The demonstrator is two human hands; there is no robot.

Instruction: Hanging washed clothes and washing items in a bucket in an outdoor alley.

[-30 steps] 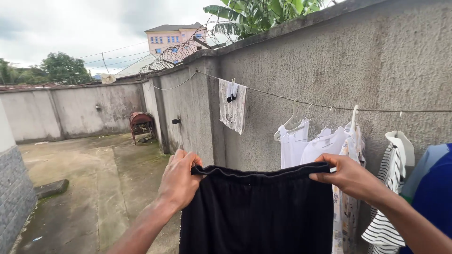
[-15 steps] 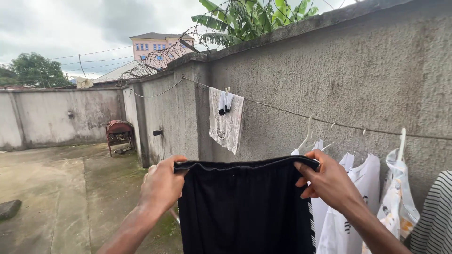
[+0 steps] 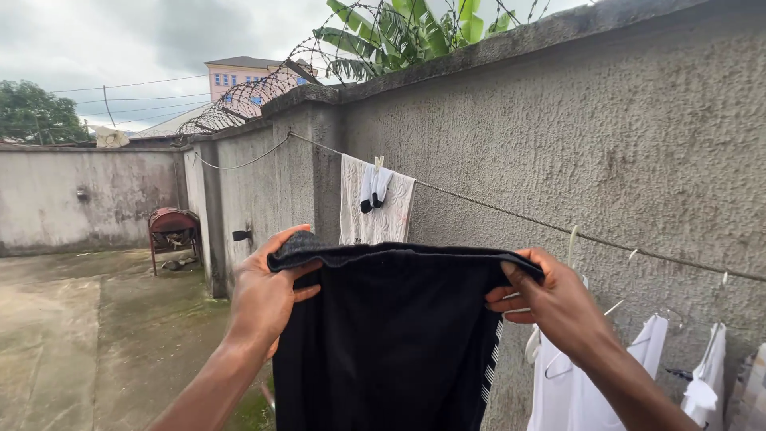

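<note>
Black shorts (image 3: 391,343), soft ribbed cloth with a striped side seam, hang spread before the rough grey wall (image 3: 598,136). My left hand (image 3: 267,291) and right hand (image 3: 554,307) have fingers clenched on the waistband, below the thin clothesline (image 3: 495,209).

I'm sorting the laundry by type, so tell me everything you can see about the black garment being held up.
The black garment is dark, soft-looking fabric with a gathered, elastic-looking top band and a white patterned stripe down its right side seam. It hangs stretched flat, band uppermost, its lower end cut off by the frame. The left hand grips the band's left corner and the right hand its right corner. It hangs in front of the grey wall, just below the clothesline.
</note>
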